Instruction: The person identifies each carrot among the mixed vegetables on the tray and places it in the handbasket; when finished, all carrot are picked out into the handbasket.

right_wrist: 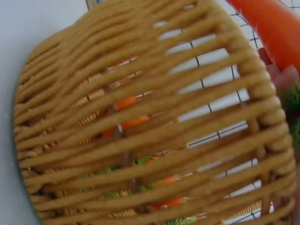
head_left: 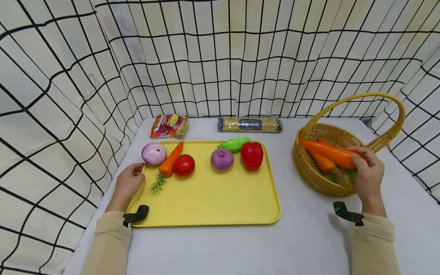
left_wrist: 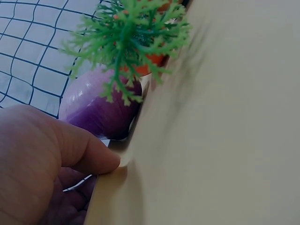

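Note:
My left hand (head_left: pixel 130 182) pinches the left rim of a yellow tray (head_left: pixel 213 202), the thumb on top in the left wrist view. Just beyond it, a purple onion (head_left: pixel 154 154) lies against the rim beside a carrot with a green top (head_left: pixel 172 159) and a tomato (head_left: pixel 184 165). Over the wicker basket (head_left: pixel 309 179), my right hand (head_left: pixel 369 172) holds an orange carrot (head_left: pixel 326 152) by its thick end. Other carrots (head_left: pixel 323 163) lie inside the basket below it. In the right wrist view the woven wall (right_wrist: pixel 140 108) hides most of that hand.
Farther along the tray are a round purple vegetable (head_left: pixel 222 159), a green vegetable (head_left: pixel 235 144) and a red bell pepper (head_left: pixel 252 156). Behind it lie a colourful snack bag (head_left: pixel 170 126) and a spaghetti pack (head_left: pixel 250 125). The basket's tall handle (head_left: pixel 374 95) arches up; netted white walls (head_left: pixel 206 76) surround the table.

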{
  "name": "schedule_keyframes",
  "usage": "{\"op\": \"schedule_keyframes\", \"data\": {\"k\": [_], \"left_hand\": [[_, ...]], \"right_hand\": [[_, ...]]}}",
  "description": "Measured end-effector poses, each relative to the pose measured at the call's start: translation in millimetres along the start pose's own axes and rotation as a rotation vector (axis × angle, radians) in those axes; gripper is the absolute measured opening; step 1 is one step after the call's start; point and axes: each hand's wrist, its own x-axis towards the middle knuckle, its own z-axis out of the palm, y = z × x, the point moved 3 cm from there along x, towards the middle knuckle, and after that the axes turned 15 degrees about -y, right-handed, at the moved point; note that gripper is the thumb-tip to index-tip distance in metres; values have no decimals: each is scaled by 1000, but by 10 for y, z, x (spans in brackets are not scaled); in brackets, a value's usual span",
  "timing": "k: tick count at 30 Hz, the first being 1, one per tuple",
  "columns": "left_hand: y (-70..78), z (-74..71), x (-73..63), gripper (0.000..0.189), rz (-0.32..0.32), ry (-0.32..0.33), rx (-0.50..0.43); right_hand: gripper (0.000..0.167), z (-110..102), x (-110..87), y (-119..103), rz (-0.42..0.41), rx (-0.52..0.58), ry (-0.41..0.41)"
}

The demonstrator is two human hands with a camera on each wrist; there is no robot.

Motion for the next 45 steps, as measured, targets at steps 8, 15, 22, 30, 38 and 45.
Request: {"op": "schedule_keyframes", "data": {"k": [8, 15, 22, 30, 38, 45], "left_hand": [[0, 1, -7, 50, 1, -2, -4], [11, 1, 0, 49, -1, 3, -9], [6, -16, 3, 50, -4, 15, -4], [9, 11, 7, 50, -22, -5, -5], [-3, 6, -2, 50, -15, 1, 8], [-15, 4, 8, 49, -18, 7, 6]], "right_hand": [[23, -157, 9, 51, -45, 63, 148], [19, -200, 36, 133, -49, 55, 176], [24, -111, 31, 177, 128, -256, 15], [39, -83, 21, 180, 202, -580, -204], [51, -24, 37, 203, 291, -744, -384], [53, 10, 45, 236, 313, -819, -506]]}}
